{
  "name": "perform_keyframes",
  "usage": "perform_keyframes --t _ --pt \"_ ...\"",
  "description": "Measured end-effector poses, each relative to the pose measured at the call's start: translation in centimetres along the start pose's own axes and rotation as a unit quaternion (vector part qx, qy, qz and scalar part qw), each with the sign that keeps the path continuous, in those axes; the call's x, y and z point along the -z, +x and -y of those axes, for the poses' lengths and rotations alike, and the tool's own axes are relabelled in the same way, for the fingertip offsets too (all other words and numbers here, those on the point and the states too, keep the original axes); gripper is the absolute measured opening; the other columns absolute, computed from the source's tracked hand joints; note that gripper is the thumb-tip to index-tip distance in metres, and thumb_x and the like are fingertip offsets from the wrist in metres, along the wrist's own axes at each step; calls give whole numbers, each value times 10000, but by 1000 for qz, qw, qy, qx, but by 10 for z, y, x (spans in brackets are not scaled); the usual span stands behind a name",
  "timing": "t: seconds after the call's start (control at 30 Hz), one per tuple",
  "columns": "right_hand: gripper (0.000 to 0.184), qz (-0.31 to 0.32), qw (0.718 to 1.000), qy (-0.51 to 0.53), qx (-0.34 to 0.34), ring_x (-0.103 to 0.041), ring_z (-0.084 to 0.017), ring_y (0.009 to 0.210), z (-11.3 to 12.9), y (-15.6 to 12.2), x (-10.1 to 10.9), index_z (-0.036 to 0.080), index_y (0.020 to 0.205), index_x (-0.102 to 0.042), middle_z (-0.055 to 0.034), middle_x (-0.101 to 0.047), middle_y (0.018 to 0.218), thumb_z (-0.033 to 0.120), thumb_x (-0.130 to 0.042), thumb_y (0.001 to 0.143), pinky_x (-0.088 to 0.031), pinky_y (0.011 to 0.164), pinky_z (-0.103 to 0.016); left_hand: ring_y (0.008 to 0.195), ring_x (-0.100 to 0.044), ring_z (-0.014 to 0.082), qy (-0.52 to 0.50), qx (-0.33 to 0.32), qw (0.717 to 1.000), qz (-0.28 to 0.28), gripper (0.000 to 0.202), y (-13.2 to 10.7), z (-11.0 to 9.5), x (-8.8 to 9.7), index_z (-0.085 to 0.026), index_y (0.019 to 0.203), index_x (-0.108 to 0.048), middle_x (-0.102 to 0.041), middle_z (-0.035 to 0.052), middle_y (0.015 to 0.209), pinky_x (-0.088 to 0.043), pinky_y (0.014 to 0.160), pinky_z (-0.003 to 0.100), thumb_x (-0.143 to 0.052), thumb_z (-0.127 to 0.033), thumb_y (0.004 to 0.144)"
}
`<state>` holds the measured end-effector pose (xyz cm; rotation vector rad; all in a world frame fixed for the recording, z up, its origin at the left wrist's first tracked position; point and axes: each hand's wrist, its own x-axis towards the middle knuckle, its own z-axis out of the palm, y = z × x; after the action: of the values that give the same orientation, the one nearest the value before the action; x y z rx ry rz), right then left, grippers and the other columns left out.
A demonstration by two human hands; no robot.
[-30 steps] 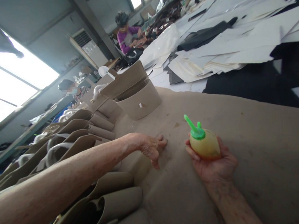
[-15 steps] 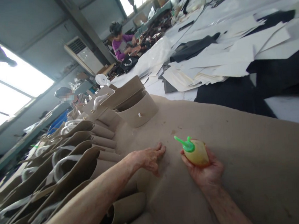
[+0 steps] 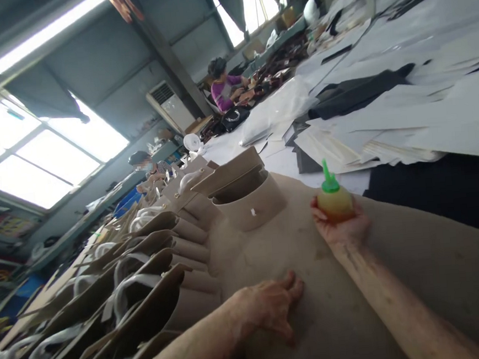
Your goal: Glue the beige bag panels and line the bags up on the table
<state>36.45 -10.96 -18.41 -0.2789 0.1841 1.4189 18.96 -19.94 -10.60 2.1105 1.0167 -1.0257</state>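
In my right hand (image 3: 346, 226) is a squeeze bottle (image 3: 335, 204) with a green nozzle, held upright and partly filled with yellow-amber liquid. My left hand (image 3: 274, 304) rests on the taupe table covering (image 3: 398, 255), its thumb and fingers apart, holding nothing. Beyond it, a taupe bag (image 3: 252, 203) with a raised flap stands on the covering, a small white piece on its front. Left of my left hand, several similar bags (image 3: 193, 277) are packed in a row, with white wrapped handles showing among them.
Stacked pale sheets (image 3: 344, 143) and dark sheets (image 3: 440, 197) lie at the right beyond the covering. A clear plastic bag (image 3: 279, 110) lies farther back. One person in a purple sleeve (image 3: 221, 96) sits at the far table; another person (image 3: 151, 167) is at the left.
The bottle has turned from tilted to upright and moved away from me, up and right in the view. The camera's view has shifted; my left hand now appears lower and farther right.
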Motion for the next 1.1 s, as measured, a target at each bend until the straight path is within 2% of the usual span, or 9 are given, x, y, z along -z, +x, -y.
perform_keyframes --t 0.13,0.3,0.43,0.57,0.67,0.77,0.9,1.0,1.1 --pt "351 17 1000 25 -2 -557 -108 633 -6 30 -7 142 993 -574 -23 -576 834 480 -495 939 -434 455 -200 1200 -467 469 -9 -10 1000 4 1134 2 8 -4 -104 1495 -19 22 199 1563 -475 974 503 -689 -278 597" --pt "315 15 999 37 -18 -570 -117 667 -17 46 -2 151 998 -583 -33 -590 875 450 -498 944 -445 475 -207 1172 -495 463 -56 -18 998 -28 1023 -5 18 -8 -301 1499 -3 4 30 1588 -520 902 555 -599 -280 668" --pt "342 -12 999 34 -2 -553 -112 641 -20 54 -2 145 996 -568 -28 -572 852 474 -497 937 -435 465 -208 978 -626 439 -14 -47 998 -44 867 -7 18 -11 -265 1502 -33 -44 101 1584 -576 739 516 -491 -279 766" --pt "361 -27 999 39 14 -530 -106 620 -17 57 -4 150 1028 -550 -23 -551 838 492 -479 939 -408 438 -199 886 -684 301 11 -64 989 -130 736 -7 22 -5 -243 1433 -291 -424 96 1461 -575 707 364 -566 -316 755" --pt "369 -27 999 41 4 -530 -106 620 -16 55 -4 150 1028 -547 -26 -551 842 499 -466 942 -396 432 -196 1064 -616 235 68 -10 919 -389 620 -11 38 22 -262 1275 -475 -606 30 1281 -500 921 318 -651 -279 680" --pt "371 -27 999 41 -3 -529 -106 616 -19 54 -3 150 1010 -545 -25 -549 833 503 -453 944 -385 427 -194 1200 -499 313 77 136 804 -574 551 -19 66 69 -188 1246 -452 -559 140 1290 -408 1003 501 -603 -200 716" --pt "369 -26 999 43 -7 -521 -104 601 -22 52 -2 151 982 -542 -19 -539 806 505 -442 947 -363 411 -189 980 -581 247 57 249 680 -687 382 -32 98 128 -188 1036 -478 -599 99 1048 -481 885 399 -667 -240 707" --pt "365 -25 999 47 -5 -520 -103 600 -21 52 -1 152 980 -541 -17 -538 804 502 -444 947 -364 413 -189 1071 -518 255 48 328 596 -731 498 -40 113 153 -146 1137 -417 -520 159 1176 -439 936 401 -673 -280 732" --pt "356 -24 998 51 -5 -522 -103 606 -20 52 -1 152 994 -543 -20 -545 823 493 -456 945 -383 428 -195 1032 -549 286 16 378 635 -674 544 -43 129 168 -121 1145 -496 -561 156 1154 -457 882 462 -733 -319 698"
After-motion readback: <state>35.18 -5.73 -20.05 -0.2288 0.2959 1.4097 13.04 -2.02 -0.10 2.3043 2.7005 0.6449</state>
